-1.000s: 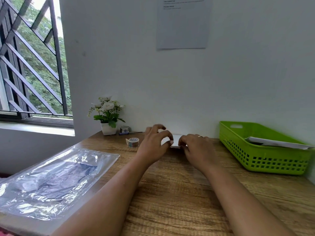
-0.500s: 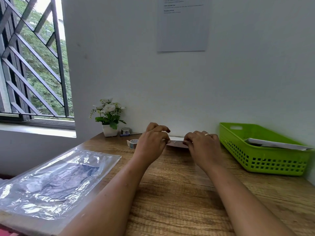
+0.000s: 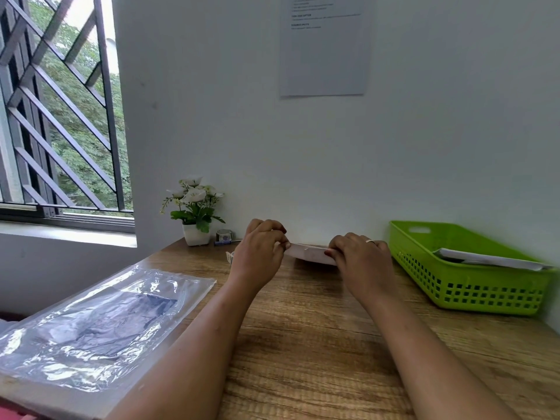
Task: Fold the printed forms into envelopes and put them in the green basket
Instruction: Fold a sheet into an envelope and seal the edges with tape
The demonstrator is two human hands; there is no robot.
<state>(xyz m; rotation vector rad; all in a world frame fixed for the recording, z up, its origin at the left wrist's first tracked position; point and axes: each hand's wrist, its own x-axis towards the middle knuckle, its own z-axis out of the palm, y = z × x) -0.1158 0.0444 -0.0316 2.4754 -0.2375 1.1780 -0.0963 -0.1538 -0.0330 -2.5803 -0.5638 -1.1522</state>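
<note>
Near edge of the desk [image 3: 303, 344]: a clear plastic sleeve [image 3: 91, 322] at left; both forearms reach forward. Mid-desk: left hand [image 3: 257, 253] and right hand [image 3: 362, 259] each pinch 1 end of a folded white paper [image 3: 309, 253], held just above the wood; whether it is form or envelope cannot be told. Right: green basket [image 3: 472, 295], already holding papers. Risk: uneven pinching may skew the crease or let the paper slip. Far: potted flowers [image 3: 195, 207].
</note>
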